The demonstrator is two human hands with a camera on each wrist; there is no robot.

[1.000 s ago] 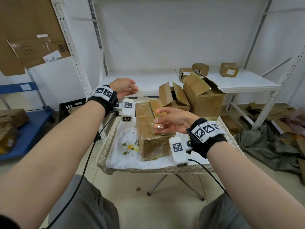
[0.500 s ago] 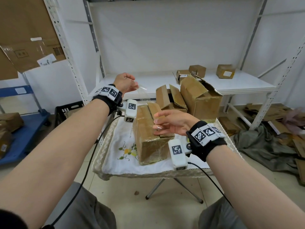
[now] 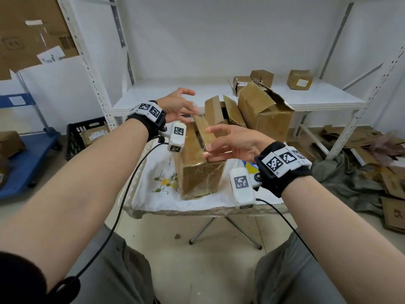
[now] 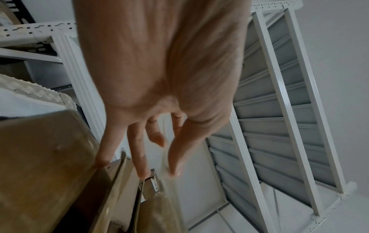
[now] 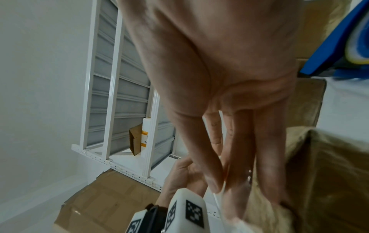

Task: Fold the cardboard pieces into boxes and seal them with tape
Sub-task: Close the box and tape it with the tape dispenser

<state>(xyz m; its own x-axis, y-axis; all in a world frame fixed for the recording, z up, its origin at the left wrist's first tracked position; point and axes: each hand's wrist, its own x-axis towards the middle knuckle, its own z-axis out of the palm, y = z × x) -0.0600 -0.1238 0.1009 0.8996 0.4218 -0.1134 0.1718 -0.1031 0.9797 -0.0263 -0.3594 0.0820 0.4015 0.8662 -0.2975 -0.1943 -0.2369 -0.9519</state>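
Observation:
A brown cardboard box (image 3: 199,178), glossy with clear tape, stands on the white cloth of a small folding table (image 3: 153,194). One top flap still sticks up slightly. My left hand (image 3: 190,102) hovers over the box's far end with fingers spread and holds nothing. In the left wrist view its little finger (image 4: 99,162) touches the box edge (image 4: 49,157). My right hand (image 3: 210,145) reaches across the top near the front edge, its straight fingers (image 5: 265,181) resting on the taped top (image 5: 319,173). No tape roll can be made out.
Two open cardboard boxes (image 3: 221,110) (image 3: 263,115) crowd the table's back right. A blue and yellow object (image 3: 249,166) lies behind my right wrist. The white shelf (image 3: 164,95) behind holds small boxes (image 3: 300,80). A black crate (image 3: 85,132) stands left; flattened cardboard (image 3: 392,185) covers the floor right.
My left hand, which pinched a clear tape strip above the box's far end, has opened and come down toward the box. My right hand stays on the top, fingers now straighter.

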